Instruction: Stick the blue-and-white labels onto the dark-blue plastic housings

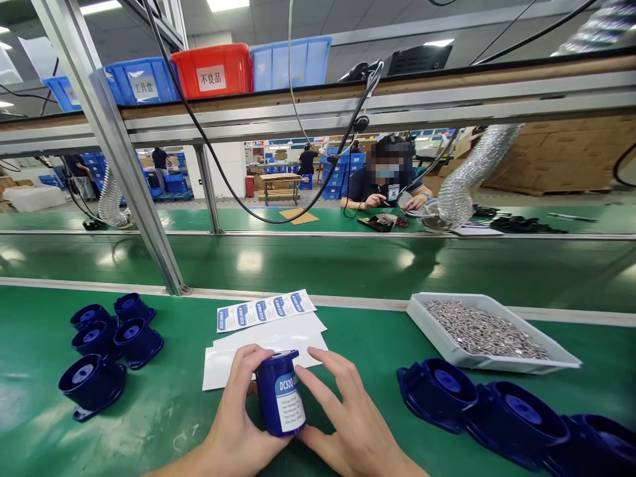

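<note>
A dark blue cylindrical housing point(268, 397) with a blue and white label point(290, 405) on its side stands tilted at the bottom centre. My left hand point(243, 404) is closed round its left side, thumb below and fingers at the top rim. On the right, my right hand point(342, 411) has its fingers spread, with the thumb at the housing's lower edge and the fingertips beside the label. Just behind are white sheets point(216, 368) and a strip of blue printed labels point(265, 310).
Several blue housings point(92, 384) stand at left, and more point(519, 417) at lower right. Behind those is a white tray point(447, 351) of small metal parts. A metal post point(119, 146) rises at left. Across the bench, a person point(385, 175) works beside a foil duct point(467, 175).
</note>
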The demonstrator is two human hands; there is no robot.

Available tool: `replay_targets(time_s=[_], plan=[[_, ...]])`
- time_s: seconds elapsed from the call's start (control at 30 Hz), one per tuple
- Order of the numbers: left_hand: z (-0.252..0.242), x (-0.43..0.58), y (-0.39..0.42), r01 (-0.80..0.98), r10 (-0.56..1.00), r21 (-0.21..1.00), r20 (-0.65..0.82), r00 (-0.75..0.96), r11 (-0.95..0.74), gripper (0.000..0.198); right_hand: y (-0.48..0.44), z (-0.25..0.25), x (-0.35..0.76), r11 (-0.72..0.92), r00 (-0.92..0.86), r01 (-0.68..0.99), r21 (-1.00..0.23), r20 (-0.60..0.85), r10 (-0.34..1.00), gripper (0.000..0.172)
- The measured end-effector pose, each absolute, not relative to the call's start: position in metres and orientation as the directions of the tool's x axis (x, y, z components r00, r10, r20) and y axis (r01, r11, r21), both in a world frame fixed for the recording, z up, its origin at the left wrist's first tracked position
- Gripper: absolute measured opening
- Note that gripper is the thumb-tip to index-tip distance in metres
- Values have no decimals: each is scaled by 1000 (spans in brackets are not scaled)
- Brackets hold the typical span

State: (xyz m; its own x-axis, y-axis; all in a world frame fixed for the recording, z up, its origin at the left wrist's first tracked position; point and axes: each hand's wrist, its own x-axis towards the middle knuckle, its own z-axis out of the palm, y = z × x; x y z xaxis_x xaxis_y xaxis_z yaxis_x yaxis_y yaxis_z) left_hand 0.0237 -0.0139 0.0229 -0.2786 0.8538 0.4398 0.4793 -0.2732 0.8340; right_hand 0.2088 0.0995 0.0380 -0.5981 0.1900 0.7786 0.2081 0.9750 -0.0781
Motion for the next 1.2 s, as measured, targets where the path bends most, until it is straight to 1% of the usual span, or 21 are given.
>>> replay_targets(time_s=[0.1,0.3,0.4,0.47,0.53,0.63,0.7,0.73,0.8,0.87,0.93,1.0,1.03,1.07,1.1,1.13,1.17,1.2], plan=[[24,25,-15,493,853,818,459,-250,-296,85,99,39,208,982,-582,180,-51,800,148,33],[30,26,-16,469,850,811,486,-204,-350,87,99,42,209,993,-581,114,-33,809,94,31],[32,24,-17,451,859,805,491,-142,-386,90,100,44,211,996,-587,93,-2,807,56,28],[32,23,-17,440,866,802,490,-101,-403,93,100,44,211,997,-593,69,22,805,23,30],[33,22,-18,437,871,802,485,-81,-406,93,100,44,212,998,-598,35,56,801,-23,31],[35,20,-19,429,894,817,446,-49,-384,91,98,46,214,994,-601,-16,104,794,-93,28],[35,17,-19,385,932,864,361,-29,-323,88,97,49,216,988,-608,-37,149,782,-141,24],[34,15,-18,340,958,905,285,-33,-257,87,95,51,216,983,-615,-53,178,770,-172,24],[32,11,-15,204,996,977,74,-47,-63,86,91,52,215,964,-627,-117,239,735,-258,25],[29,9,-11,98,992,987,-123,-11,124,84,86,51,212,953,-636,-173,250,711,-301,31],[28,9,-9,88,972,973,-221,85,214,83,82,50,208,968,-657,-144,207,711,-250,38],[27,9,-7,133,940,956,-285,186,263,89,82,49,208,988,-731,-46,147,669,-134,49],[27,8,-6,167,935,947,-302,185,273,91,84,50,210,993,-780,18,120,622,-61,55],[26,5,-4,221,948,942,-287,136,253,90,87,51,213,990,-825,95,101,565,21,63],[25,-1,-1,307,973,930,-226,45,202,84,92,52,218,979,-853,183,89,510,113,69],[24,-10,4,427,992,895,-111,-65,129,76,99,52,224,955,-854,285,84,475,213,72],[23,-22,10,563,985,825,48,-165,54,66,106,51,231,919,-832,385,88,465,304,70],[21,-36,16,682,955,731,190,-229,19,58,114,50,238,875,-801,472,106,465,376,66]])
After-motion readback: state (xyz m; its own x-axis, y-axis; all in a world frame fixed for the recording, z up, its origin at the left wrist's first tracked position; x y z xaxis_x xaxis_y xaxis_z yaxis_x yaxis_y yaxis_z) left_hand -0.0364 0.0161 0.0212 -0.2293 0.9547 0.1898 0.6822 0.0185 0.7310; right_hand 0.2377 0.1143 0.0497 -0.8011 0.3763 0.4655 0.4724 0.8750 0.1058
